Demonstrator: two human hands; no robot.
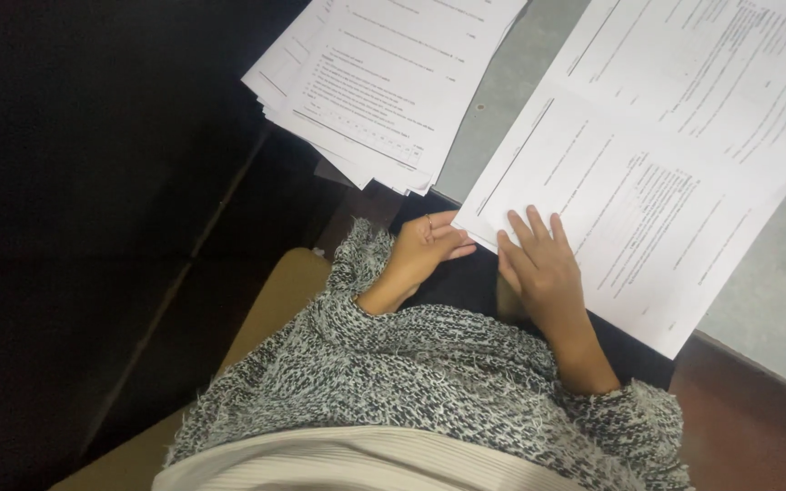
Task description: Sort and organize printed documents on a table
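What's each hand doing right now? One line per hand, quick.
Left hand: loosely curled at the corner of the printed sheet; grip cannot be told.
Right hand: open, fingers flat on the sheet's edge.

Printed white sheet (648, 173) overhanging desk edge

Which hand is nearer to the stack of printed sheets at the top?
Left. The left hand is just below the stack of printed sheets; the right hand lies farther right, on the open printed paper.
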